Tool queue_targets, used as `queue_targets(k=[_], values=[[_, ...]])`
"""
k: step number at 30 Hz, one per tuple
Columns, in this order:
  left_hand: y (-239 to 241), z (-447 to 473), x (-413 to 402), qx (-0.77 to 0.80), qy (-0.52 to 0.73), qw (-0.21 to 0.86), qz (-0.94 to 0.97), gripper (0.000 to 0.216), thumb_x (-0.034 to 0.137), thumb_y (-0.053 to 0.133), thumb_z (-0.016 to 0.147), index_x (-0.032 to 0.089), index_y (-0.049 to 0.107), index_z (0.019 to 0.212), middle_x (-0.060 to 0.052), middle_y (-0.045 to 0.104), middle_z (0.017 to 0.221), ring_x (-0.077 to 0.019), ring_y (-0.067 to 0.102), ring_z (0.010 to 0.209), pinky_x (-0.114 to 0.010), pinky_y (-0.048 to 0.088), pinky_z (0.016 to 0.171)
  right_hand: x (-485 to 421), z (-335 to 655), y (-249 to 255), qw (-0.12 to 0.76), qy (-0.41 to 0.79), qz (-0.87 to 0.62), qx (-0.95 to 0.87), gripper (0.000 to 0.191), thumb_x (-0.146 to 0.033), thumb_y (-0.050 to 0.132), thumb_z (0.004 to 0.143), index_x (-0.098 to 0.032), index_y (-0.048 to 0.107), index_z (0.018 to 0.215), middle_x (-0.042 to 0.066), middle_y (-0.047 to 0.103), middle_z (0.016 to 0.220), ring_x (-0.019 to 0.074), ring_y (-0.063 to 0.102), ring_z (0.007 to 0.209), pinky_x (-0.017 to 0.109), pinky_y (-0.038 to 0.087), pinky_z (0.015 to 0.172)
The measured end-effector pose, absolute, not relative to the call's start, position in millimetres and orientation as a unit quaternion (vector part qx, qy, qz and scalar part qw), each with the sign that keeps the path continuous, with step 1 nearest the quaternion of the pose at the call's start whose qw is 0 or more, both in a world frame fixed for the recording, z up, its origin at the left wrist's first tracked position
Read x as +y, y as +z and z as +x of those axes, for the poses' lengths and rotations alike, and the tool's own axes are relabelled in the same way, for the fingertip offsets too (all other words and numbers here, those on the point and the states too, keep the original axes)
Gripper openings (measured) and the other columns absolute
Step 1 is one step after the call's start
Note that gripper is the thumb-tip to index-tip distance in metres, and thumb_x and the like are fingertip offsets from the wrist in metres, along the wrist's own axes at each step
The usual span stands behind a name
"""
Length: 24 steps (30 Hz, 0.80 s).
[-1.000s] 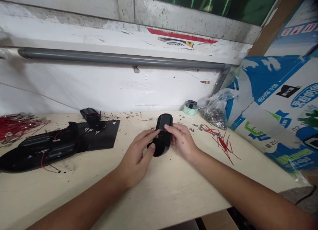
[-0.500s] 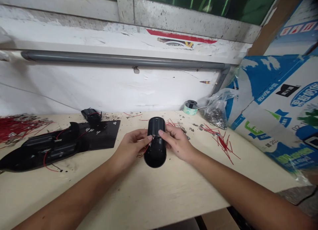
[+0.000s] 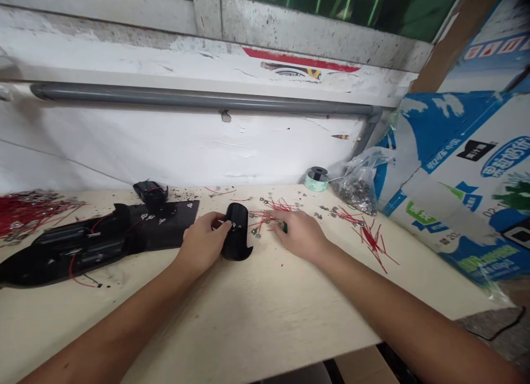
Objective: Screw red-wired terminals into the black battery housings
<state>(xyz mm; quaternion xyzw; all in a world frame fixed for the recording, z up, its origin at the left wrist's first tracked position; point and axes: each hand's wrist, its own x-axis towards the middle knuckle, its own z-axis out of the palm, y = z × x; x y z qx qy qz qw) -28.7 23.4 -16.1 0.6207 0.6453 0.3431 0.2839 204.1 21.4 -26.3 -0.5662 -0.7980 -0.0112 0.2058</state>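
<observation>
Hands apart. My left hand (image 3: pixel 202 243) clamps a black plastic housing (image 3: pixel 237 235) at frame centre, over the table (image 3: pixel 256 317). My open right hand (image 3: pixel 298 236) reaches red-wired metal terminals (image 3: pixel 269 215). Left fingers hide part of the housing.

- A workshop corner set up for hand assembly of small wired parts, on a pale laminate workbench (image 3: pixel 248 323).
- Cut red wires (image 3: pixel 372 240) lie in loose heaps, with a dense red bundle (image 3: pixel 28 212) at the far left.
- Small metal terminals (image 3: pixel 318 215) and dark scraps are scattered across the top.
- Black plastic housings (image 3: pixel 70 254) with red leads sit on a black mat (image 3: pixel 169 215).
- A plastic bag of metal parts (image 3: pixel 358 190) and a small spool (image 3: pixel 316 179) stand by the wall.
- Printed cartons (image 3: pixel 455 174) lean in the corner.
- The scuffed white wall (image 3: pixel 165 146) carries a grey pipe (image 3: pixel 199 99), beneath a weathered window frame (image 3: pixel 310 38).
</observation>
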Motion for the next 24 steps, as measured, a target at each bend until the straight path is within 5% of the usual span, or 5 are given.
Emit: queue_targets(k=[4,13,24], values=[[-10.6,-25.8,20.4,0.683,0.278,0.225,0.637,0.030,0.041,0.050,0.082,0.025,0.071,0.095,-0.006,0.074,0.094,-0.0335,0.060,0.103,-0.052,0.031,0.095,23.8,201.7,-25.5,0.192,-0.004,-0.574,-0.796,0.027,-0.032,0.050,0.096,-0.033,0.072,0.111,0.002,0.074,0.097,0.0237,0.067,0.085,0.030,0.044,0.066],[-15.9,-21.6,14.3,0.655,0.221,0.127,0.712,0.030,0.043,0.046,0.085,0.026,0.071,0.083,-0.009,0.072,0.100,-0.0371,0.050,0.108,-0.052,0.028,0.086,26.6,196.7,-28.8,0.200,-0.001,-0.565,-0.801,0.025,-0.034,0.050,0.096,-0.027,0.075,0.093,0.002,0.073,0.084,0.0224,0.066,0.079,0.029,0.039,0.061],[-15.7,-23.2,14.2,0.631,0.319,0.175,0.685,0.034,0.044,0.044,0.090,0.027,0.065,0.111,-0.006,0.070,0.102,-0.0325,0.055,0.108,-0.053,0.027,0.097,32.1,199.3,-31.6,0.316,-0.047,-0.596,-0.736,0.015,-0.030,0.061,0.089,-0.026,0.075,0.087,0.001,0.074,0.077,0.0229,0.067,0.072,0.031,0.045,0.058]])
